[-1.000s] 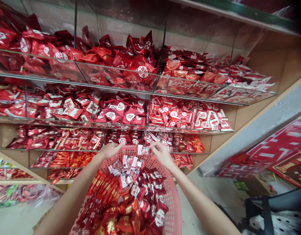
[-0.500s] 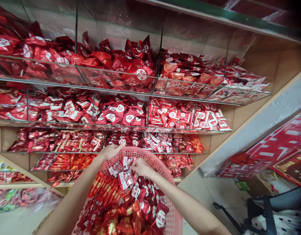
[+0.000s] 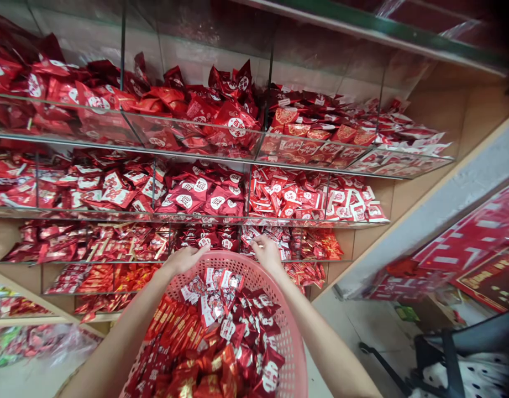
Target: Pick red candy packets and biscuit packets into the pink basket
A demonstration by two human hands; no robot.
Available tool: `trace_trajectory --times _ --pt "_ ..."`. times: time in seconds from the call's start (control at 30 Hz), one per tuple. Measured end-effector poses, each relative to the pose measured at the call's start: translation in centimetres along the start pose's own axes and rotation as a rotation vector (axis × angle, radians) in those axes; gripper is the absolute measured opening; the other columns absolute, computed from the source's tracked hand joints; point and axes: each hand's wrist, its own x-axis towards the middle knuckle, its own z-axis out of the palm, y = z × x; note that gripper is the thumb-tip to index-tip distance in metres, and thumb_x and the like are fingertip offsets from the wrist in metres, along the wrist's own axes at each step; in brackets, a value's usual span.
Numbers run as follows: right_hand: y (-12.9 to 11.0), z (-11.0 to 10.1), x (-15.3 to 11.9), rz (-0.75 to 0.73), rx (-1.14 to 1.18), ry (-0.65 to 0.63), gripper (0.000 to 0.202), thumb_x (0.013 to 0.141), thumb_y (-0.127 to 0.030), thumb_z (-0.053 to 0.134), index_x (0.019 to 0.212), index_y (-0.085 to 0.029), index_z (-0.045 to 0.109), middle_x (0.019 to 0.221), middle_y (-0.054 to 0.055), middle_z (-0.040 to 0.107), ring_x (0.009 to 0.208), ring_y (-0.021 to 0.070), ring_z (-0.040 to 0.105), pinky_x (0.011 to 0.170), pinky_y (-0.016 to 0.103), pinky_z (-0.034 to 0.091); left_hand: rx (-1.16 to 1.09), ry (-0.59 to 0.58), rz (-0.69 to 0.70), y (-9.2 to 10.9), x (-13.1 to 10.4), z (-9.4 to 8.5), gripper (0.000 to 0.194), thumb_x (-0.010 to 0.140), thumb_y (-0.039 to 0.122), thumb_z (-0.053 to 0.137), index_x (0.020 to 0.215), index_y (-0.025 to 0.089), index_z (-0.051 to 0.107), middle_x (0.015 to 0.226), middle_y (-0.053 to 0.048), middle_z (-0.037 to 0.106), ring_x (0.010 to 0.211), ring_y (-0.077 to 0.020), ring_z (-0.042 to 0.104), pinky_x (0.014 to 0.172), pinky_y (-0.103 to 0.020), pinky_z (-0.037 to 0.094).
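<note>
A pink perforated basket (image 3: 293, 326) holds orange, red, dark red and white-and-red wrapped packets. My left hand (image 3: 185, 258) grips its far left rim, thumb along the edge. Beyond the far rim, my right hand (image 3: 266, 253) reaches over white-and-red packets (image 3: 281, 237) in a shelf compartment, its fingers bent together; whether a packet is between them is too small to tell. Inside the basket, several white-and-red packets (image 3: 213, 307) lie near the far side, beside dark red ones (image 3: 254, 315).
Tiered shelves with clear dividers and a front glass edge (image 3: 188, 152) hold red packets ahead. A dark-framed chair (image 3: 449, 354) with a spotted white cloth stands at lower right. Red printed sheets (image 3: 473, 237) lean along the right wall.
My right hand has moved from the packets inside the basket, up and right past the rim to the shelf compartment. Another white-and-red packet shows in the basket. My left hand stays on the rim.
</note>
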Motion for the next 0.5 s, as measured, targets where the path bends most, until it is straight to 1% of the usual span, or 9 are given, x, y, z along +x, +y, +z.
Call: trace_trajectory --times 0.07,0.1,0.2,0.27,0.3,0.4,0.5 --pt "0.8 -0.4 1.4 0.024 -0.174 0.032 0.019 0.079 -0.027 0.049 0.089 -0.017 0.062 0.091 0.008 0.065 0.084 0.0200 0.058 0.074 0.029 0.040 0.004 0.000 0.006 0.2 -0.2 -0.1 0.076 0.072 0.076 0.017 0.097 0.025 0.068 0.106 -0.008 0.065 0.097 -0.0303 0.059 0.084 -0.038 0.040" --pt "1.1 -0.4 2.0 0.029 -0.278 0.049 0.023 0.078 -0.029 0.051 0.096 -0.016 0.061 0.099 0.011 0.063 0.090 0.0224 0.056 0.077 0.031 0.039 0.006 -0.001 0.007 0.3 -0.2 -0.2 0.077 0.072 0.076 0.017 0.097 0.024 0.068 0.106 -0.009 0.065 0.098 -0.0304 0.058 0.084 -0.038 0.040" --pt "1.6 0.6 3.1 0.005 -0.522 0.076 0.047 0.075 -0.039 0.056 0.115 -0.013 0.052 0.115 0.018 0.054 0.103 0.0297 0.048 0.083 0.038 0.035 0.001 -0.002 0.015 0.5 -0.4 -0.3 0.076 0.072 0.075 0.017 0.097 0.024 0.068 0.107 -0.009 0.065 0.099 -0.0308 0.058 0.085 -0.038 0.040" --pt "1.8 1.6 3.3 -0.024 -0.589 0.074 0.060 0.073 -0.044 0.058 0.122 -0.012 0.045 0.120 0.020 0.050 0.108 0.0325 0.043 0.085 0.042 0.033 -0.006 -0.002 0.022 0.5 -0.5 -0.3 0.076 0.072 0.075 0.018 0.097 0.024 0.068 0.107 -0.009 0.065 0.099 -0.0306 0.058 0.085 -0.038 0.040" --pt "1.8 2.0 3.4 -0.033 -0.605 0.070 0.062 0.073 -0.045 0.059 0.124 -0.012 0.044 0.121 0.020 0.050 0.110 0.0333 0.041 0.086 0.043 0.032 -0.008 -0.003 0.021 0.6 -0.5 -0.3 0.075 0.072 0.075 0.018 0.096 0.024 0.068 0.106 -0.009 0.065 0.099 -0.0304 0.058 0.084 -0.038 0.040" --pt "1.7 3.0 3.4 -0.044 -0.635 0.044 0.060 0.073 -0.044 0.060 0.122 -0.013 0.044 0.121 0.019 0.050 0.113 0.0337 0.037 0.087 0.045 0.029 -0.011 -0.004 0.013 0.5 -0.6 -0.4 0.076 0.071 0.076 0.018 0.093 0.023 0.068 0.104 -0.009 0.066 0.098 -0.0302 0.059 0.084 -0.037 0.040" --pt "1.6 3.6 3.3 -0.062 -0.664 0.024 0.059 0.072 -0.042 0.061 0.122 -0.015 0.043 0.121 0.019 0.048 0.111 0.0327 0.037 0.088 0.048 0.026 -0.020 0.000 0.006 0.5 -0.5 -0.3 0.078 0.070 0.077 0.018 0.092 0.022 0.069 0.103 -0.009 0.066 0.097 -0.0299 0.059 0.085 -0.036 0.040"
